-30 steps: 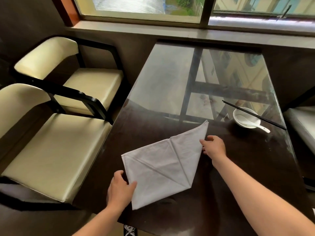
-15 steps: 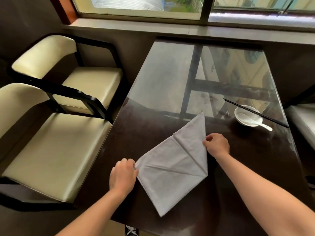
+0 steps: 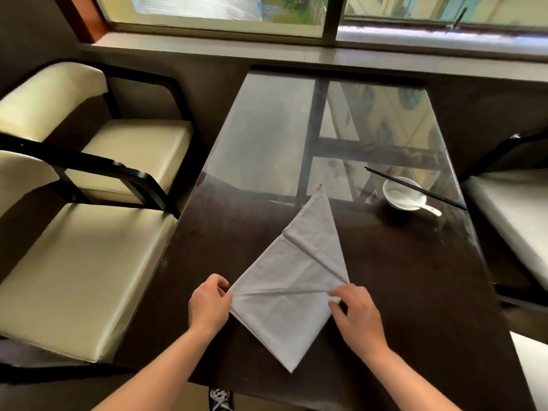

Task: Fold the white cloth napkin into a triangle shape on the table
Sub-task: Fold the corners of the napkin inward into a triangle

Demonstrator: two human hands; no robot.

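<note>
The white cloth napkin lies flat on the dark glass-topped table as a kite shape, one long point toward the window and a shorter point toward me. Creases run across it between its two side corners. My left hand pinches the napkin's left corner. My right hand rests on the right corner with fingers curled onto the cloth, gripping its edge.
A small white bowl with a white spoon stands at the table's right, black chopsticks laid across it. Two cream-cushioned chairs line the left side, another seat the right. A window sill runs behind.
The napkin has turned so its long point faces the window. My right hand slid down the right edge to the right corner; my left hand stayed on the left corner.
</note>
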